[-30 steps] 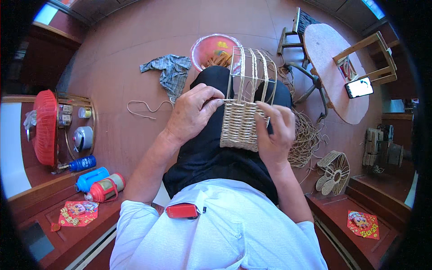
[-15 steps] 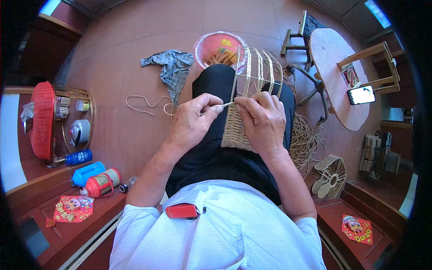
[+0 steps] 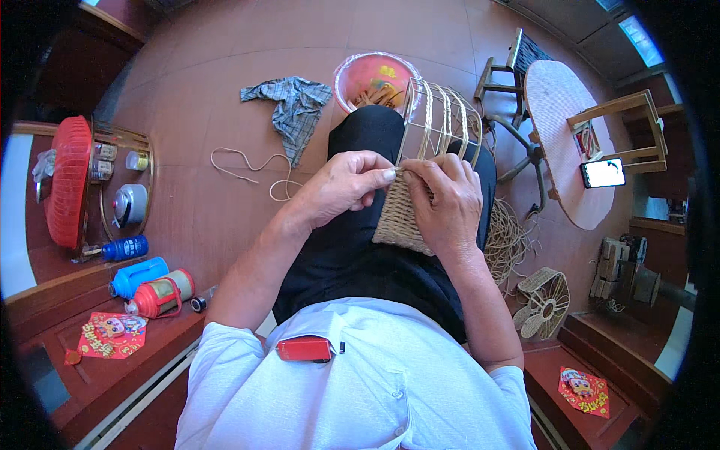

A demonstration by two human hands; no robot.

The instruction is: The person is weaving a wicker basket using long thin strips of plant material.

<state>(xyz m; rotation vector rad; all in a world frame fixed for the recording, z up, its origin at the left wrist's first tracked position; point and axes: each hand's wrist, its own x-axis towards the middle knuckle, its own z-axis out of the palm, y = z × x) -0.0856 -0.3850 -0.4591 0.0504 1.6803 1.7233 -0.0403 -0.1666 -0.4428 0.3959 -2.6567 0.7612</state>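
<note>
On my lap a half-woven cord basket [image 3: 394, 220] rests between my knees, its wire frame [image 3: 442, 112] rising above the weave with several pale cord strands running over it. My left hand [image 3: 349, 187] pinches a pale cord at the left corner of the woven edge, thumb and forefinger together. My right hand [image 3: 446, 201] is closed on the same cord just beside it, fingertips almost touching the left ones and covering much of the weave's upper right part.
A pink basin [image 3: 367, 79], plaid shirt [image 3: 289, 112] and loose cord [image 3: 251, 165] lie ahead. Tangled cord [image 3: 506, 247] and a woven piece [image 3: 540, 300] are right, below a round table [image 3: 562, 195] holding a phone [image 3: 602, 173]. Thermoses [image 3: 157, 292] and a red-covered rack [image 3: 71, 180] stand left.
My right hand has moved in leftward to the cord at the basket's corner. My left hand has shifted right toward it. The view has shifted slightly.
</note>
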